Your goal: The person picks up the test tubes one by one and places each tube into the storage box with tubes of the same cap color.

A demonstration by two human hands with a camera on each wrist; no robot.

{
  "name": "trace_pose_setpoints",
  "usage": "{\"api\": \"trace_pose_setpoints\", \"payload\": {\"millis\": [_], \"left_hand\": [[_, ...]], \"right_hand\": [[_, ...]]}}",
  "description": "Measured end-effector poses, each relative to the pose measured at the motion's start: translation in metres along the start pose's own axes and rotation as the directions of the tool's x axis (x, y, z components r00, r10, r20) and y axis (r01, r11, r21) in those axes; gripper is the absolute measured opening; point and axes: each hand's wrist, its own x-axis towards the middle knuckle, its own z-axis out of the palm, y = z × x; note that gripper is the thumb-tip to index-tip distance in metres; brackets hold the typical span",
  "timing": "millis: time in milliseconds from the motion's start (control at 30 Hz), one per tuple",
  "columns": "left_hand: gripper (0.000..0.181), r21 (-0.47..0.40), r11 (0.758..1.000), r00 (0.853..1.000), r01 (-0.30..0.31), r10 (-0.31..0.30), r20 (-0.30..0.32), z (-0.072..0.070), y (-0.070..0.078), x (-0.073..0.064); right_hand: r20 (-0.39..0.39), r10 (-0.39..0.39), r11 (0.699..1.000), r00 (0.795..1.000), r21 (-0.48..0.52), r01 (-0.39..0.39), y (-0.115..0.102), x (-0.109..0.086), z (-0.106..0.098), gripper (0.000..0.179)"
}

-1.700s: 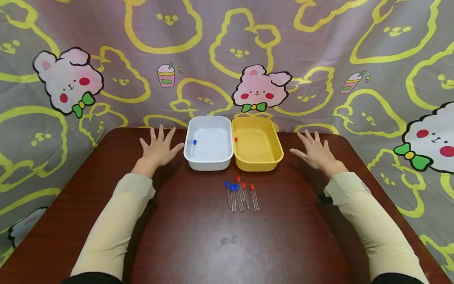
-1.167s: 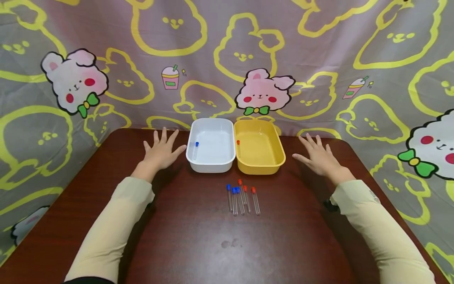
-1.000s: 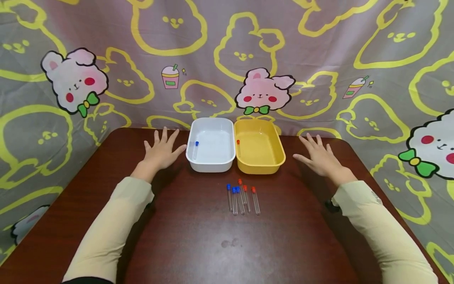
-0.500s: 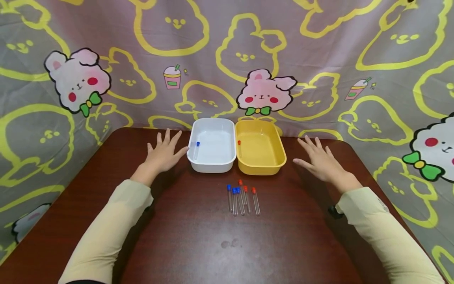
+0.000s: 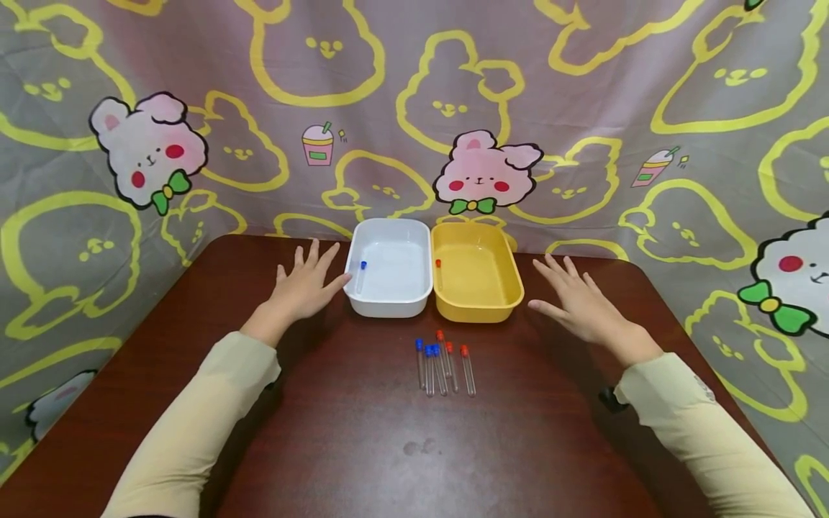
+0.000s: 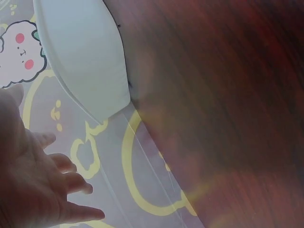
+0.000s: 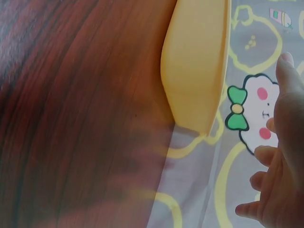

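Observation:
My left hand [image 5: 301,290], fingers spread, hovers at the left side of the white bin [image 5: 390,308], its thumb tip by the rim. To the right of the yellow bin [image 5: 478,314], my right hand [image 5: 581,302] is held with fingers extended and nothing in it. A blue-capped tube [image 5: 363,267] lies inside the white bin, and a red-capped tube [image 5: 438,266] inside the yellow one. In front of the bins lie several clear test tubes with blue caps [image 5: 429,352] and red caps [image 5: 464,352], some overlapping. Both wrist views show spread fingers beside the outer bin walls.
The bins stand side by side at the back of the dark wooden table [image 5: 388,446]. A patterned curtain [image 5: 376,93] hangs right behind the table's back edge. Faint round marks lie on the tabletop near the middle.
The head view has shifted slightly. Relative to the bins, my left hand has come a little closer to the white bin and my right hand slightly nearer the yellow one. Tubes and bins stay put.

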Motion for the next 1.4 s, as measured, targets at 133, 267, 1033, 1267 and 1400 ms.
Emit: {"api": "trace_pose_setpoints", "payload": {"millis": [133,267,1033,1267,1400], "left_hand": [[0.083,-0.002,1.000,1.000,-0.012,0.012,0.009,0.002,0.002,-0.001],[0.082,-0.012,1.000,1.000,-0.025,0.025,0.018,0.004,0.003,-0.002],[0.080,0.004,0.997,0.996,-0.072,0.071,0.045,0.013,0.012,-0.005],[0.081,-0.004,0.997,0.996,-0.072,0.072,0.057,0.018,0.015,-0.005],[0.081,0.000,0.998,0.996,-0.070,0.070,0.060,0.019,0.016,-0.004]], "right_hand": [[-0.004,-0.020,1.000,1.000,0.000,0.020,-0.007,-0.002,0.000,0.083],[-0.010,-0.046,0.999,0.999,0.005,0.046,-0.015,-0.003,0.000,0.082],[-0.064,-0.270,0.963,0.961,0.003,0.271,-0.053,-0.012,0.013,0.074],[-0.088,-0.353,0.935,0.931,0.010,0.355,-0.067,-0.012,0.025,0.070],[-0.072,-0.377,0.925,0.923,0.019,0.380,-0.072,-0.010,0.031,0.067]]}}
